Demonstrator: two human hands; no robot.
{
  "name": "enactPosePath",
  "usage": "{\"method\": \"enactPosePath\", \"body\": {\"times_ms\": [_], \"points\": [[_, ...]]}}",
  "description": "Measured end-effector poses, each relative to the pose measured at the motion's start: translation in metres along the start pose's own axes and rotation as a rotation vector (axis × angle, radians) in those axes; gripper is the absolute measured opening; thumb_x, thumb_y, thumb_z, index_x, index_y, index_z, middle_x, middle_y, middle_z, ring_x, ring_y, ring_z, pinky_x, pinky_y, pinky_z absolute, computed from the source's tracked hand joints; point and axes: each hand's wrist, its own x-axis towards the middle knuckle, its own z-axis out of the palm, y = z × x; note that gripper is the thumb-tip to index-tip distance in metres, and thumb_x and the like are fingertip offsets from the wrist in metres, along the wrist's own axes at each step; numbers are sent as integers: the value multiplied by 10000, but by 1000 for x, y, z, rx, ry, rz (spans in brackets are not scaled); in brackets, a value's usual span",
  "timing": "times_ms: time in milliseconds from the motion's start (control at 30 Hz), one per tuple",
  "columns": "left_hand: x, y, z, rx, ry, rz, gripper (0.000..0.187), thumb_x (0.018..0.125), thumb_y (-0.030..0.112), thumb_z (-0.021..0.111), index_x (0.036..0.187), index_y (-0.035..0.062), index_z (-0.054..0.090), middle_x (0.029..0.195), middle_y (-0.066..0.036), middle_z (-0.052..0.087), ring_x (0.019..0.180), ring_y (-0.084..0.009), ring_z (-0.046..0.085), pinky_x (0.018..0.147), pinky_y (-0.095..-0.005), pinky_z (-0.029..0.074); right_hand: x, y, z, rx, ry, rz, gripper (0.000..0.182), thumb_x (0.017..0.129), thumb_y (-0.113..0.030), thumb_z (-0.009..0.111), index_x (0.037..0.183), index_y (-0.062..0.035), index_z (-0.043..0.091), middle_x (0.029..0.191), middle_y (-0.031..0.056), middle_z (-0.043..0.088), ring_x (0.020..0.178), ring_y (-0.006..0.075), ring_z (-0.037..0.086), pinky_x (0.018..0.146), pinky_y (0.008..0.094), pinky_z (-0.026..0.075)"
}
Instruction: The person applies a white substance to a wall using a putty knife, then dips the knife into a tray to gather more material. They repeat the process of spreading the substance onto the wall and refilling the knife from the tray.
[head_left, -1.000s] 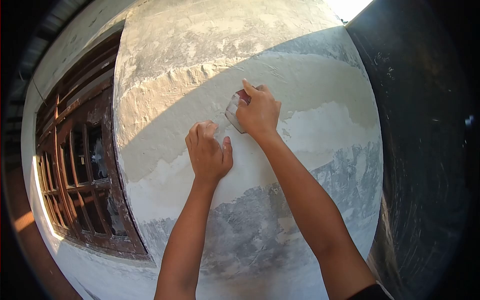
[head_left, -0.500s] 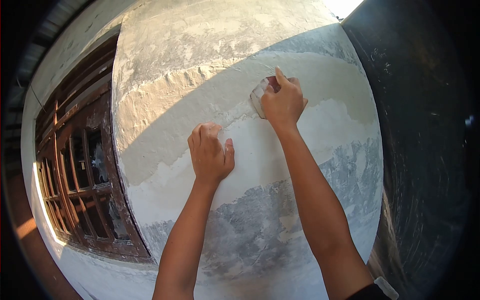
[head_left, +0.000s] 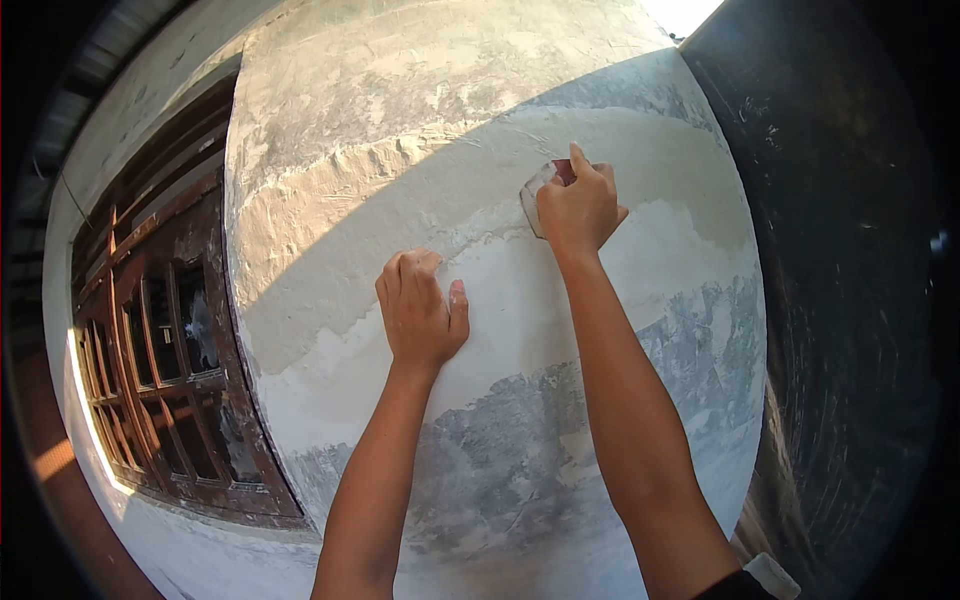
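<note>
The right hand (head_left: 580, 212) has a flat scraper (head_left: 536, 192) in a closed fist-style grip, with the index finger (head_left: 576, 156) poking up past the rest, probably to steady the tool. The scraper sits against the upper part of the wall (head_left: 500, 310), right along the edge between the darker band of coating and the whiter patch below. Looks like it's held near flat so the face spreads pressure, though the hand hides most of the handle. The left hand (head_left: 420, 312) is lower down, fingers loosely curled, thumb well apart, nothing visible in it. Guessing it's there for balance; can't really tell if the fingertips are touching the wall.
</note>
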Motion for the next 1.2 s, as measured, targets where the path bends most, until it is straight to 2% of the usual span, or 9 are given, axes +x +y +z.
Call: {"method": "enactPosePath", "body": {"times_ms": [133,267,400,533,667,767,867,1000,1200], "points": [[1,0,1,10,15,3,390,830,161,573,1179,37,449,1122,-165,523,1071,-351,468,903,-459,341,-31,-14,13,57,-178,-220,443,789,-97,628,1229,-145,656,968,23,609,888,184,606,856,400,374],[0,-1,0,0,17,-4,390,830,158,571,1180,42,447,1123,-160,524,1076,-348,467,904,-458,340,-16,1,3,-68,12,12,459,795,-106,628,1253,-141,643,982,43,609,895,196,612,864,407,376],[1,0,0,-18,35,3,399,817,150,575,1181,48,448,1121,-155,528,1077,-345,467,905,-457,339,-39,-3,11,63,-57,-132,447,808,-143,632,1254,-124,638,991,46,613,896,196,612,874,426,370],[-1,-1,1,-26,28,-2,403,818,153,577,1186,52,448,1117,-151,531,1074,-343,468,905,-454,339,-34,-3,6,-67,-111,54,461,802,-130,633,1264,-121,631,1007,54,615,917,191,614,882,423,372],[0,-1,0,-31,25,8,407,822,159,577,1191,49,444,1110,-151,527,1066,-341,469,902,-452,340,-37,-7,2,0,-14,1,451,810,-126,620,1261,-122,632,1027,54,620,927,191,611,881,422,371],[-1,0,0,-31,27,10,409,823,160,578,1193,48,443,1112,-151,524,1063,-340,469,902,-453,341,-46,-9,17,2,-168,-56,445,814,-112,616,1259,-127,634,1047,57,621,940,198,606,875,419,370],[-1,0,1,-38,27,13,407,824,157,579,1192,47,443,1119,-152,522,1063,-342,468,901,-455,340,-30,0,2,-69,53,61,452,818,-122,619,1270,-132,629,1044,73,604,960,231,610,896,443,384],[0,-1,0,-50,23,14,406,820,150,580,1188,44,445,1122,-152,520,1068,-346,465,902,-460,338,-32,-11,19,106,-103,-74,436,816,-127,610,1251,-126,637,1018,57,616,922,204,619,903,432,376],[0,0,-1,-19,-26,1,356,822,178,567,1143,47,484,1118,-148,519,1076,-341,459,912,-458,338,1,-1,2,-94,58,-2,426,821,-125,598,1245,-119,640,1029,41,605,922,199,617,910,405,367]]}}
